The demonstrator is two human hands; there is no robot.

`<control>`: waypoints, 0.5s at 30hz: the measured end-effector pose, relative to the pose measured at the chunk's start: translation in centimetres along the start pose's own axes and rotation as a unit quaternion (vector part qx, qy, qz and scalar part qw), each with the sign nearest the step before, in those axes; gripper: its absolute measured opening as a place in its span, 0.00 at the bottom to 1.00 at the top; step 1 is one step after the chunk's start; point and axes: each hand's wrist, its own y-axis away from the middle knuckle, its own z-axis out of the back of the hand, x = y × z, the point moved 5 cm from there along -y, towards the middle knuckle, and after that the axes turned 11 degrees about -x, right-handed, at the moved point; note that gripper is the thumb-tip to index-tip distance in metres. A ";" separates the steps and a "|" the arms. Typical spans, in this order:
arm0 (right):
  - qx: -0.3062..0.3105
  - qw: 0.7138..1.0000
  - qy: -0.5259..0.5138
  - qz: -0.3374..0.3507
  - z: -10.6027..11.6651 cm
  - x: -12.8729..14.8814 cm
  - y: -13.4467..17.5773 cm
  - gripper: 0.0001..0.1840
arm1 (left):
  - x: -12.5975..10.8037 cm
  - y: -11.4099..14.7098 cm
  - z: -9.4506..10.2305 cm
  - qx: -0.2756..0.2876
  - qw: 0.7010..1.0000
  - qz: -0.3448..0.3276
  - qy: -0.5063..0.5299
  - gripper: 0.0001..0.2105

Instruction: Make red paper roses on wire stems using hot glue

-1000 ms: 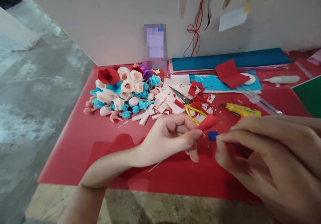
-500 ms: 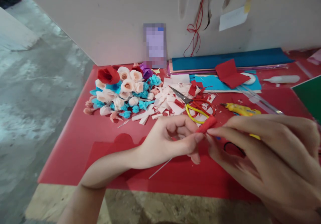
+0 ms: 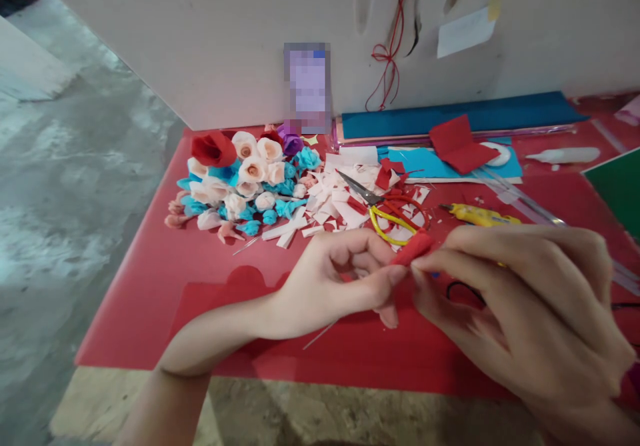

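A small rolled piece of red crepe paper [image 3: 413,247] is pinched between the thumb and fingers of my left hand [image 3: 345,279]. My right hand [image 3: 530,299] has its thumb and forefinger closed on the lower right edge of the same red paper. A thin pale stick [image 3: 318,337] slants out below my left hand; its upper end is hidden. Just beyond the red paper lie scissors [image 3: 383,209] with one yellow and one red handle, blades pointing away to the left.
Paper flowers [image 3: 253,169] in several colours are heaped at the back left, beside white paper scraps [image 3: 330,199]. A yellow glue gun [image 3: 480,215], a folded red sheet [image 3: 463,143] and a white bottle [image 3: 565,155] lie to the right. A phone [image 3: 307,89] leans on the wall.
My right hand has shifted slightly left and turned a little at the red paper. My left hand keeps its pinch almost unmoved. The pale stick's lower end has moved slightly up and right.
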 end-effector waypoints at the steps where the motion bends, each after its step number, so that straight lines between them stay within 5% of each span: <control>1: -0.017 0.998 0.044 0.050 0.2 0.7 -0.4 0.10 | 0.0 0.0 0.0 -0.002 1.000 0.001 -0.002 0.07; 4: -0.040 0.990 0.083 0.109 0.6 1.9 -1.3 0.07 | 0.0 -0.1 0.2 -0.009 1.000 -0.008 -0.008 0.08; 15: 0.004 0.985 -0.154 -0.077 0.2 -0.9 -1.7 0.07 | 0.3 -0.8 0.5 -0.013 0.997 -0.031 0.072 0.10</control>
